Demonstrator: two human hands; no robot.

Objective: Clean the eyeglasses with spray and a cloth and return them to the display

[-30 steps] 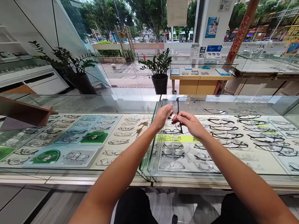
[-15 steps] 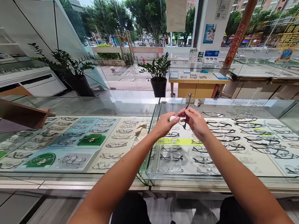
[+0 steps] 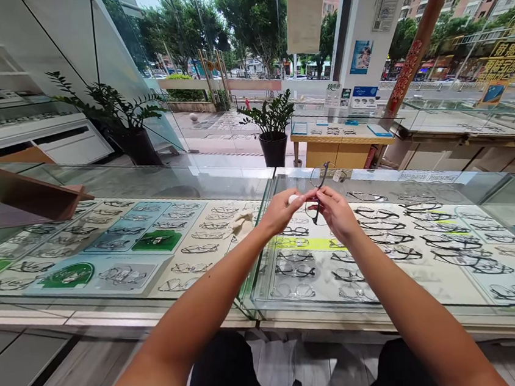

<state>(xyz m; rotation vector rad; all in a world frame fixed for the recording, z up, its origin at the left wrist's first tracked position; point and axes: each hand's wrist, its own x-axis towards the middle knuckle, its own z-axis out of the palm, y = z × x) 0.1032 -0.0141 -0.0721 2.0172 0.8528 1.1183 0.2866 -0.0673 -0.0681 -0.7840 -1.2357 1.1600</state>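
Both hands meet over the glass counter (image 3: 268, 299). My right hand (image 3: 336, 209) is closed on a pair of eyeglasses (image 3: 321, 177) with a dark temple arm, held tilted. A small pale tag (image 3: 337, 175) shows beside the frame. My left hand (image 3: 283, 210) is closed, with a small white object (image 3: 293, 199) tucked by its thumb; its kind does not show. The left fingertips reach to the eyeglasses near the right fingers. My fingers cover part of the frame.
Rows of eyeglasses (image 3: 296, 270) lie under the counter glass. A crumpled beige cloth (image 3: 242, 224) lies left of my hands. A brown slanted board (image 3: 22, 187) stands at far left. Beyond the counter are a potted plant (image 3: 274, 145) and a wooden display table (image 3: 339, 138).
My left fingers have slid right against the eyeglasses, and the white object now sits farther back by the thumb. My right hand keeps its hold, nearly in place.
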